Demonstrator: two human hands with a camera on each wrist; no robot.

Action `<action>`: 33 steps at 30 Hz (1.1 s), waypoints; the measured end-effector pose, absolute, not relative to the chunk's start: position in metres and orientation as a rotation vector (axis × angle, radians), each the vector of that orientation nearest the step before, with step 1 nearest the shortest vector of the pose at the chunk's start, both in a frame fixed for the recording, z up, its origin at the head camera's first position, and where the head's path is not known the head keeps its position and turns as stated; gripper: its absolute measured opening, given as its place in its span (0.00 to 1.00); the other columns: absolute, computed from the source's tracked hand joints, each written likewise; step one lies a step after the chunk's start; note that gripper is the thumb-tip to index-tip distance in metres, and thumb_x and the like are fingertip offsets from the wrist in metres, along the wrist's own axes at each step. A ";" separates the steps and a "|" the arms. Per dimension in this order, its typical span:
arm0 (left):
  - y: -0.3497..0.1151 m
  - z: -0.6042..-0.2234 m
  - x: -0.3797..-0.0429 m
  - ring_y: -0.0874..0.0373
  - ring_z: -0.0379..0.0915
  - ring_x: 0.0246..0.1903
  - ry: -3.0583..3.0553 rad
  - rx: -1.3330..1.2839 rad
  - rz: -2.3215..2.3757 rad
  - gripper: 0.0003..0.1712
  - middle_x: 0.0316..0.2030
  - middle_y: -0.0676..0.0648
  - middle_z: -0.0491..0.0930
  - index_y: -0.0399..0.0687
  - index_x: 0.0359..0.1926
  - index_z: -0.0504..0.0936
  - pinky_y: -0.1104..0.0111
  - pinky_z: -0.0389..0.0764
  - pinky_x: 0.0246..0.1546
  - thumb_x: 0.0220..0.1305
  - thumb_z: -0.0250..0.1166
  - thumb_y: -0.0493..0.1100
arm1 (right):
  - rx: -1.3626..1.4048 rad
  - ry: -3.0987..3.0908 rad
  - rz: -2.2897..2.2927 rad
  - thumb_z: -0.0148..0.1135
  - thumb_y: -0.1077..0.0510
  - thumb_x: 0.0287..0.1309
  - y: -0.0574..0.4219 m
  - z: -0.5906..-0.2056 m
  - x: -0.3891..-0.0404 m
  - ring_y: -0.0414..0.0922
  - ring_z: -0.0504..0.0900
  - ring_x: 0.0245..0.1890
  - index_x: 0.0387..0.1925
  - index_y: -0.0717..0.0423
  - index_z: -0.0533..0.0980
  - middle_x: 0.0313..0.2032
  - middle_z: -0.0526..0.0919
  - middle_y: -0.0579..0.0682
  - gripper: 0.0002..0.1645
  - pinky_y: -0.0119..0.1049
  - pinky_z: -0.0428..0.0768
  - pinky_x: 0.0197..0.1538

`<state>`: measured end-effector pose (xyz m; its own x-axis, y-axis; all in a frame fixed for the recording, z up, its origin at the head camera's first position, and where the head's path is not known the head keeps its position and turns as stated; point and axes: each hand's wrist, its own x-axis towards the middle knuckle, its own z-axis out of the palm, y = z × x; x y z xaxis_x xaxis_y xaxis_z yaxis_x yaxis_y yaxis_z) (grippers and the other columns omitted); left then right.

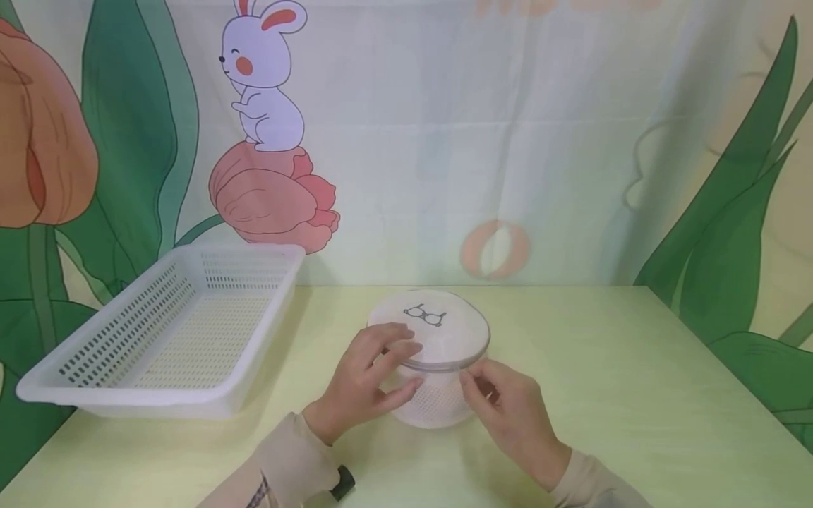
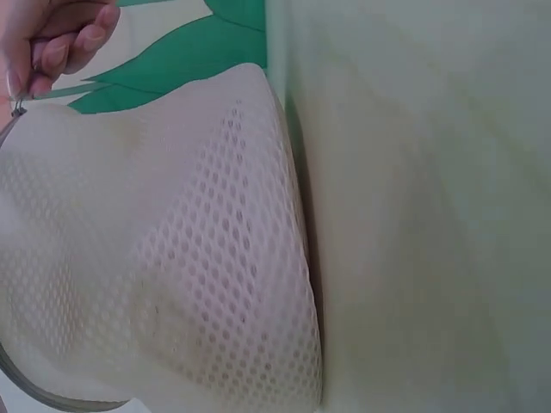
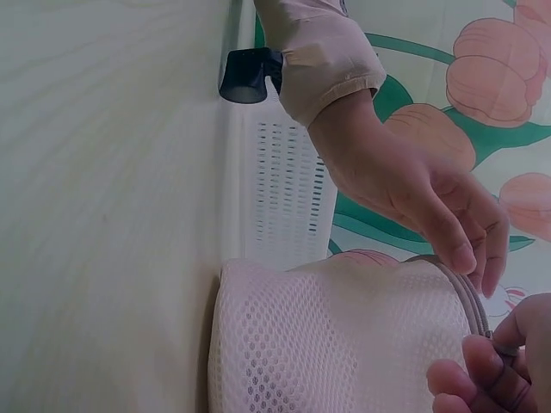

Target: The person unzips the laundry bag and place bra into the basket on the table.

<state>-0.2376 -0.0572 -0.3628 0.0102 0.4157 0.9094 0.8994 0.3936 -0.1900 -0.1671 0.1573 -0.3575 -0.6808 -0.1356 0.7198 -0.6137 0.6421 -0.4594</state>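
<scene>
A basket [image 1: 152, 398] is set on the table [image 1: 635, 402], at nine o'clock from the bag [image 1: 438, 391], which is stood upright near the middle. The bag's lid [image 1: 451, 335] is touched at eight o'clock by the left hand [image 1: 363, 374], fingers and thumb apart; at four o'clock, its zip pull [image 2: 18, 109] is pinched by the right hand [image 1: 513, 406].

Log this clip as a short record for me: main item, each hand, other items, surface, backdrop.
Main item: white mesh bag, upright, glasses drawing on its round top
Right hand: right hand pinches the zipper pull at the top's edge
Left hand: left hand at the bag's near-left edge, fingers over the top, thumb lower by the side
Other items: white slotted basket, upright, left of the bag and apart from it
Surface: pale yellow-green table
Backdrop: printed cloth with rabbit and tulips
</scene>
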 end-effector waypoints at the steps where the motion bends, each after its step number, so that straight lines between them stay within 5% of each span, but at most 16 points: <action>1: -0.056 -0.363 -0.237 0.48 0.76 0.47 -1.596 -1.201 -0.572 0.17 0.44 0.42 0.80 0.42 0.44 0.79 0.59 0.79 0.50 0.65 0.58 0.51 | 0.587 -2.203 0.938 0.65 0.67 0.52 0.157 -0.358 -0.167 0.26 0.73 0.22 0.25 0.51 0.78 0.21 0.80 0.39 0.08 0.20 0.74 0.24; 33: -0.047 -0.370 -0.229 0.51 0.76 0.49 -1.679 -1.194 -0.531 0.12 0.46 0.45 0.80 0.47 0.37 0.80 0.60 0.77 0.55 0.68 0.59 0.50 | 0.708 -2.194 0.907 0.65 0.67 0.52 0.147 -0.360 -0.158 0.24 0.71 0.23 0.27 0.51 0.77 0.22 0.79 0.38 0.08 0.15 0.71 0.25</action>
